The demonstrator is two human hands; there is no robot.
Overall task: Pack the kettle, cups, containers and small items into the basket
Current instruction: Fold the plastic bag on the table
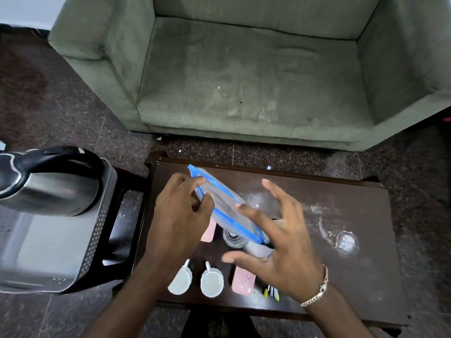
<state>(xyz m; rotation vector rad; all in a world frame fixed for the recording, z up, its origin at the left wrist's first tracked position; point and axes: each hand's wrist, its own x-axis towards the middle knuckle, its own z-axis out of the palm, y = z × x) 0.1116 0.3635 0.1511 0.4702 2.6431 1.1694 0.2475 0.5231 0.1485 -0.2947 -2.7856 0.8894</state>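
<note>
My left hand [180, 215] grips a clear container with a blue-rimmed lid [224, 206], held tilted above the dark table [353, 191]. My right hand [275, 240] is spread open beside the container's lower end, one fingertip touching its rim. A steel kettle with a black handle [46, 184] lies on its side in the grey perforated basket [97, 240] at the left. Two white cups [180, 280] [211, 282] stand at the table's near edge. A glass jar [233, 239] sits under the container, partly hidden. A pink case [244, 281] lies next to the cups.
The basket rests on a dark stool [124, 215] left of the table. A green sofa [244, 81] stands just beyond the table. Another pink item [208, 234] shows below my left hand. Small yellow and white items [271, 292] lie near my right wrist. Water marks [346, 241] stain the table's right side.
</note>
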